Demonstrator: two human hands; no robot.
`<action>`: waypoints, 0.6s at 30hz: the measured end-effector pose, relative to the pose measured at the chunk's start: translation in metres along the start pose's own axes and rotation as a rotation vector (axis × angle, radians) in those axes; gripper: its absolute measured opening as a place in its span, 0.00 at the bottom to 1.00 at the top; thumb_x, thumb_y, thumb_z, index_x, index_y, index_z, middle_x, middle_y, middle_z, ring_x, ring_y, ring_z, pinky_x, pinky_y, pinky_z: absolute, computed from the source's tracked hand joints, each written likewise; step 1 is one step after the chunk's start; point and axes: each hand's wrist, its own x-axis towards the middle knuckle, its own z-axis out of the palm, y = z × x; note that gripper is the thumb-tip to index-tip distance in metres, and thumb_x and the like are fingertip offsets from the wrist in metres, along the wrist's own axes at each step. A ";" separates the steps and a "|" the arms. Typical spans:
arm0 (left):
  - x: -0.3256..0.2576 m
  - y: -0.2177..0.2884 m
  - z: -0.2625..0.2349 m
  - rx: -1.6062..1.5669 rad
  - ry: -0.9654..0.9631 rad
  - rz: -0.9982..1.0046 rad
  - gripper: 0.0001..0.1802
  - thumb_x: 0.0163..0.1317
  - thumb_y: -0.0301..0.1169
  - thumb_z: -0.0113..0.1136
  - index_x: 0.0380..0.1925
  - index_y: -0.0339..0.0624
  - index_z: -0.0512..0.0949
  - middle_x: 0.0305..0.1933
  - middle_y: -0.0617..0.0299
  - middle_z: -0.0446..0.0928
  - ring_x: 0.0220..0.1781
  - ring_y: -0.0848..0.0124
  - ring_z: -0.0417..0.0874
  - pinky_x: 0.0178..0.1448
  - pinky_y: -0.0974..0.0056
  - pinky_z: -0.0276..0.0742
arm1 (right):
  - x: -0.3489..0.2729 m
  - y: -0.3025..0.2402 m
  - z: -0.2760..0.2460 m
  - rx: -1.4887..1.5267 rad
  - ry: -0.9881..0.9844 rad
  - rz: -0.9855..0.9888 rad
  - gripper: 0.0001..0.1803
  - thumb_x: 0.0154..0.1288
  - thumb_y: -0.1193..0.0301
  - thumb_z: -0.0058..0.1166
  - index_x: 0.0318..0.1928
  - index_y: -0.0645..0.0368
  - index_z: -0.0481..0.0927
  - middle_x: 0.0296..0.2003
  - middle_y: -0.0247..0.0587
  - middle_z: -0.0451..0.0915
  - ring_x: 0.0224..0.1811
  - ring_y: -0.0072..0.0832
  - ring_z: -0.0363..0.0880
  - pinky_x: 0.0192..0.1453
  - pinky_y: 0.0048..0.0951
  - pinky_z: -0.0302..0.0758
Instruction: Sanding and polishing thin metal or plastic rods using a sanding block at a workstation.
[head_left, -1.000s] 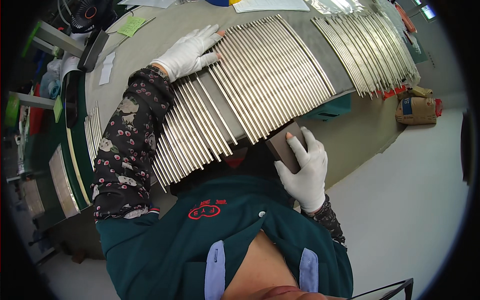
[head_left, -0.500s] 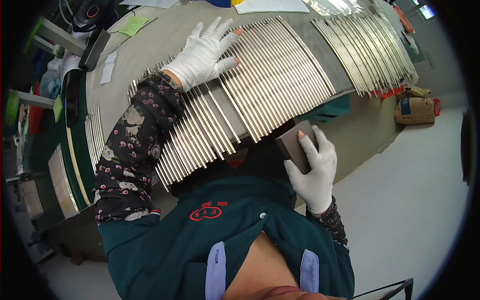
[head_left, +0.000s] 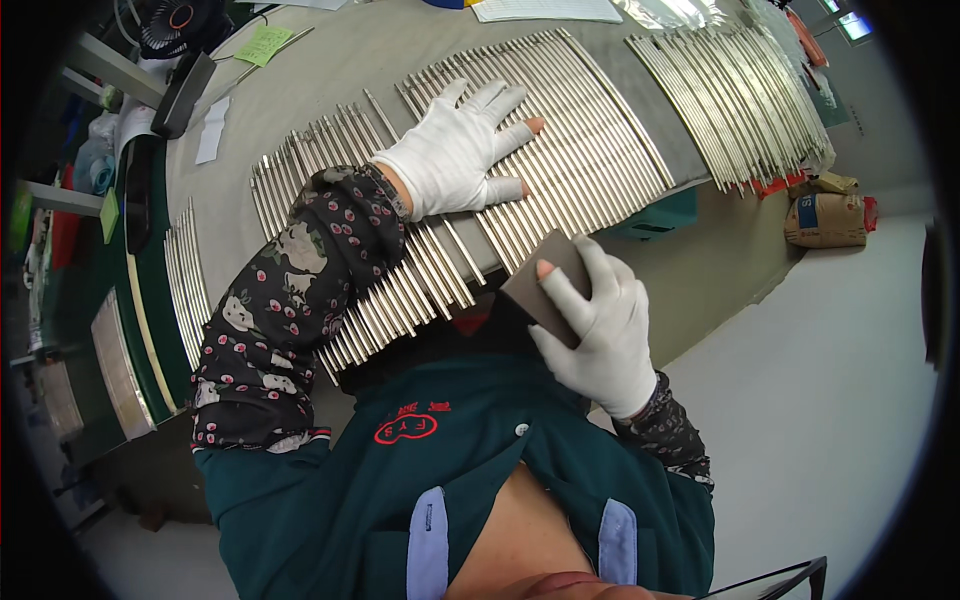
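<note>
My left hand (head_left: pixel 455 150), in a white glove with some bare fingertips, lies spread over a row of shiny metal rods (head_left: pixel 590 130). Its palm covers part of a narrow gap between this row and a second group of rods (head_left: pixel 405 300) to the left. My right hand (head_left: pixel 610 340), gloved the same way, grips a grey-brown rectangular block (head_left: pixel 548 285) between thumb and fingers. The block is at the table's near edge, by the near ends of the rods; whether it touches them I cannot tell.
Another bundle of rods (head_left: pixel 740 110) lies at the right, and a few shorter-looking rods (head_left: pixel 186 270) at the far left. A black fan (head_left: pixel 180 25), a green sticky note (head_left: pixel 264 45) and ruled paper (head_left: pixel 545 10) are at the back. A brown sack (head_left: pixel 826 220) stands beyond the right edge.
My left hand has slid right and nearer to me across the rods, still spread. My right hand has carried the block left, closer to the rod ends.
</note>
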 end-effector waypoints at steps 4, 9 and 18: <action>-0.003 0.002 -0.009 -0.012 -0.059 -0.013 0.42 0.63 0.62 0.42 0.68 0.46 0.58 0.73 0.42 0.51 0.75 0.48 0.52 0.74 0.41 0.45 | -0.009 0.064 -0.019 -0.458 0.276 0.277 0.29 0.45 0.69 0.66 0.53 0.56 0.78 0.54 0.57 0.72 0.48 0.48 0.72 0.50 0.45 0.71; -0.023 -0.042 0.001 -0.204 0.194 -0.016 0.46 0.63 0.68 0.29 0.70 0.45 0.54 0.75 0.47 0.47 0.77 0.50 0.46 0.76 0.42 0.37 | -0.031 0.035 -0.004 -0.133 0.120 0.106 0.38 0.38 0.72 0.67 0.57 0.52 0.74 0.58 0.53 0.67 0.54 0.47 0.69 0.59 0.43 0.66; -0.129 -0.071 -0.017 0.073 -0.074 -0.075 0.44 0.64 0.66 0.32 0.71 0.48 0.53 0.74 0.45 0.50 0.73 0.45 0.54 0.74 0.42 0.48 | -0.037 0.025 -0.001 -0.058 0.091 0.085 0.41 0.36 0.73 0.67 0.59 0.50 0.71 0.62 0.55 0.64 0.55 0.48 0.67 0.58 0.43 0.65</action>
